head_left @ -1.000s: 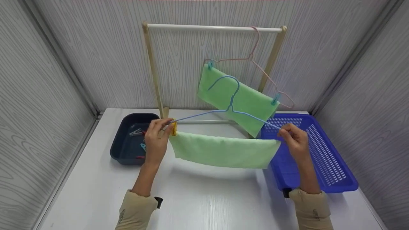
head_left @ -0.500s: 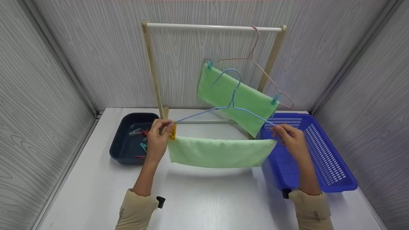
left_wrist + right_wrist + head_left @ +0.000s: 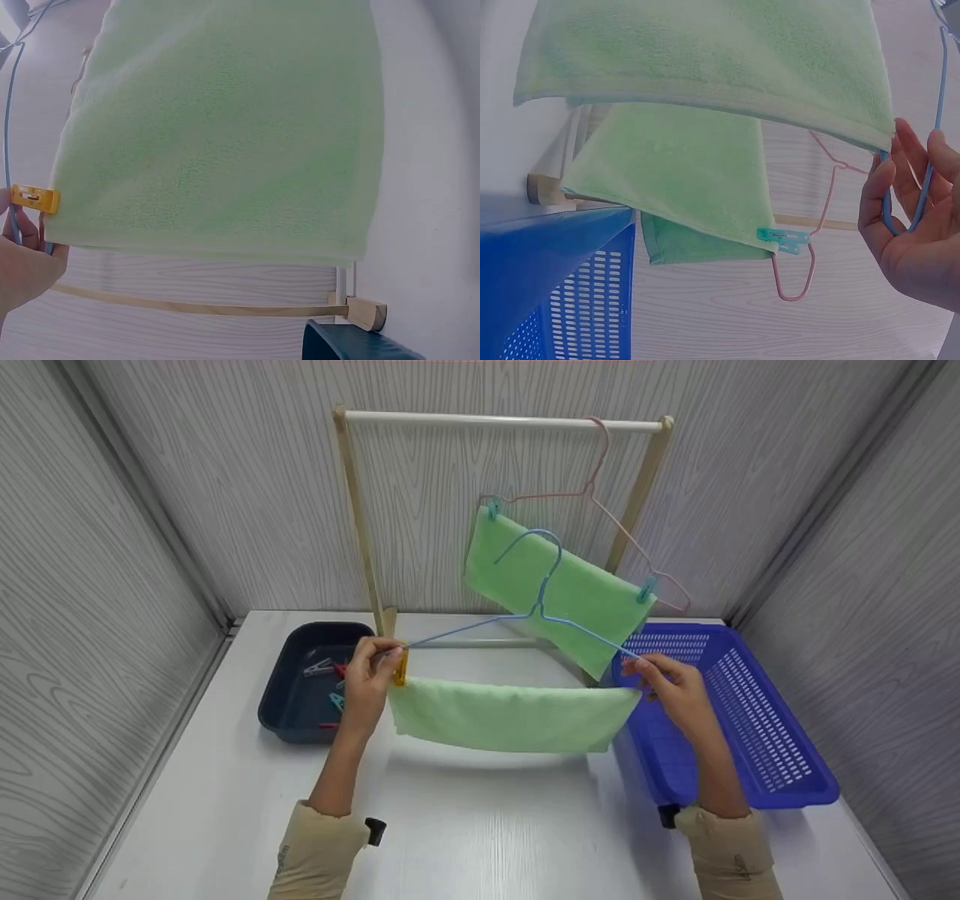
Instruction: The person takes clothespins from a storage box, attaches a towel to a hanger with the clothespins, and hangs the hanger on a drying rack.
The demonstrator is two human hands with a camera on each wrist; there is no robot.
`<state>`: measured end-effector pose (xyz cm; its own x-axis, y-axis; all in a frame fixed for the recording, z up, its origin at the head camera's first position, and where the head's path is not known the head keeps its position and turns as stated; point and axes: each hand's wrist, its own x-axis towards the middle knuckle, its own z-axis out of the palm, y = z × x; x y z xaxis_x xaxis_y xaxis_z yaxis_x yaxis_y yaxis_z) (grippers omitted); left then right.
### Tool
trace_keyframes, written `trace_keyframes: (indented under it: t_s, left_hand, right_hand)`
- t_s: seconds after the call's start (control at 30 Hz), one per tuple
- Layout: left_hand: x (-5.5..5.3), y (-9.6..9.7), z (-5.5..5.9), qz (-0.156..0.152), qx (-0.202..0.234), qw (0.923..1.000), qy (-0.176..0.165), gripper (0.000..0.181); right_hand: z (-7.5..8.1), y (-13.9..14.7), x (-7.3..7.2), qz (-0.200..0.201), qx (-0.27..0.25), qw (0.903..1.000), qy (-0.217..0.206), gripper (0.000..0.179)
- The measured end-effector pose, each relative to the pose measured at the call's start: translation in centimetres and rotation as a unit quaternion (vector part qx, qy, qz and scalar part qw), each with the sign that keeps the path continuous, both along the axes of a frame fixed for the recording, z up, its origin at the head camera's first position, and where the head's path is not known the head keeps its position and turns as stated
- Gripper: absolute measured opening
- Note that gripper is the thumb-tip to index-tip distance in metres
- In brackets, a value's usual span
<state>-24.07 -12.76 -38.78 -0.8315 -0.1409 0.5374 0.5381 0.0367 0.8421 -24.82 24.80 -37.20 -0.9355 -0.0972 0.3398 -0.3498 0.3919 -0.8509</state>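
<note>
Between both hands is a blue wire hanger (image 3: 480,624), its hook up, with a light green towel (image 3: 510,716) folded over its lower bar. The left hand (image 3: 367,682) pinches the hanger's left end beside a yellow clothespin (image 3: 36,198) that clips the towel's corner. At the other end, the right hand (image 3: 675,686) holds the hanger; the right wrist view shows its fingers round the bent blue wire (image 3: 889,202) at the towel's edge. Behind, a second green towel (image 3: 555,585) hangs aslant from a pink hanger (image 3: 630,536), held by teal clothespins (image 3: 784,238).
A rack with a white rod (image 3: 465,418) and wooden posts (image 3: 358,517) stands at the back. To the left, a dark bin (image 3: 281,712) contains several clothespins (image 3: 337,702). On the right sits a blue perforated basket (image 3: 780,720). Patterned walls enclose the white table (image 3: 480,825).
The right hand has shifted slightly left, and the left hand slightly too, carrying the blue hanger and towel along. The hanger's hook rose, then dipped a little. Both hands keep their hold.
</note>
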Motion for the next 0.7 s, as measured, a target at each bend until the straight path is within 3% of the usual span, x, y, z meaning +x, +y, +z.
trace_keyframes:
  t_s: [0.23,0.4,0.7]
  left_hand:
    - [-1.6,-0.7,-2.2,-0.001,0.011,0.9999,-0.004,0.014]
    - [-1.7,-0.8,-2.0,0.0,0.011,0.9999,-0.004,0.014]
    - [-1.4,-1.1,-1.6,-0.004,-0.006,1.0,0.002,0.014]
  right_hand:
    - [-0.1,-0.5,0.0,-0.013,-0.037,0.9976,0.057,0.024]
    - [-0.3,-0.6,-0.1,-0.013,-0.061,0.9932,0.098,0.022]
    - [-1.1,-0.7,-0.4,0.004,-0.069,0.9889,0.132,0.018]
